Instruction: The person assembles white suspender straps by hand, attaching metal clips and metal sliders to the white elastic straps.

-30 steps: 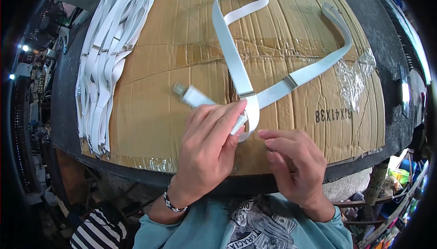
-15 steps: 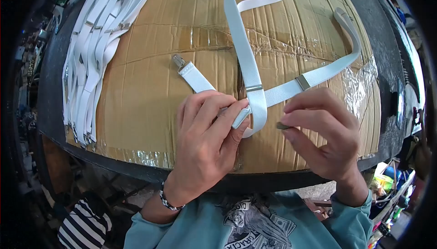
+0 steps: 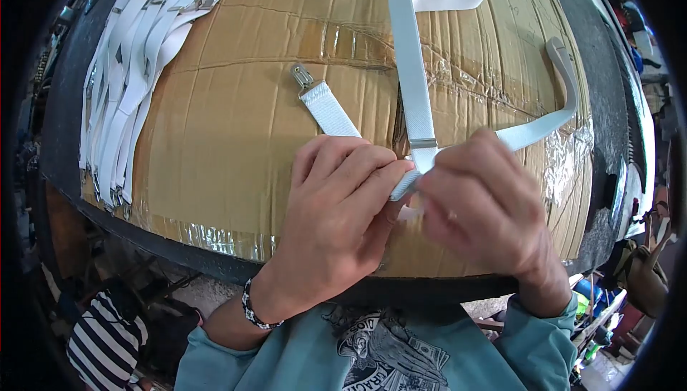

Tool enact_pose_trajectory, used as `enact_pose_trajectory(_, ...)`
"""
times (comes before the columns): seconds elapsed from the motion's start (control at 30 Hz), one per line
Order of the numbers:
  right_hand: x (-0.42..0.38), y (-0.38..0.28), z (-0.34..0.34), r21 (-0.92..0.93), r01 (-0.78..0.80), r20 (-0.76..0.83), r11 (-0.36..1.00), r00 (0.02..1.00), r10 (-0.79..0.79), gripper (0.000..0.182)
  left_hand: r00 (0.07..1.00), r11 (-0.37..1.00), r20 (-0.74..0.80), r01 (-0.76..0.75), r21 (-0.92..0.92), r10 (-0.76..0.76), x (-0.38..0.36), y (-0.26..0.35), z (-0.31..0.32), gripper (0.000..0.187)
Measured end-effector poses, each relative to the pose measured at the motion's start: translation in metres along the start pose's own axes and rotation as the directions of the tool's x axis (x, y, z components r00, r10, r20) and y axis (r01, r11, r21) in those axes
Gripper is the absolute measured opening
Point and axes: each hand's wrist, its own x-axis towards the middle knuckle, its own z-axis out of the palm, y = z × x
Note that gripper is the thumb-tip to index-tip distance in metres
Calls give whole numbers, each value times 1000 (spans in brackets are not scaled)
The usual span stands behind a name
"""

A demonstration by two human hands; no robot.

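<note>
A pair of white elastic suspenders (image 3: 411, 62) lies looped over the cardboard. One strap ends in a metal clip (image 3: 303, 76) at upper left, and a metal slider (image 3: 422, 143) sits on the upright strap. My left hand (image 3: 340, 212) is closed, pinching a folded piece of the white strap between thumb and index finger. Right beside that fold is my right hand (image 3: 486, 208), blurred, its fingers bunched together near the strap. Whatever those fingers hold is hidden now; half a second ago a small, flat, dull-coloured piece showed between them.
A thick bundle of white suspenders (image 3: 129, 76) with metal clips lies at the left. Taped cardboard (image 3: 229, 126) covers the dark table (image 3: 343, 289). Black-and-white striped cloth (image 3: 107, 341) shows at lower left, with assorted clutter at lower right.
My right hand has moved left, up against the fold in my left hand, and the small piece has gone out of sight. The camera view has shifted slightly.
</note>
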Motion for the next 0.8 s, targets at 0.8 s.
enact_pose_trajectory(0.8,6,-5,5,86,29,-51,996,998,-25,31,999,999,13,-44,12,44,-2,-1,-1,44)
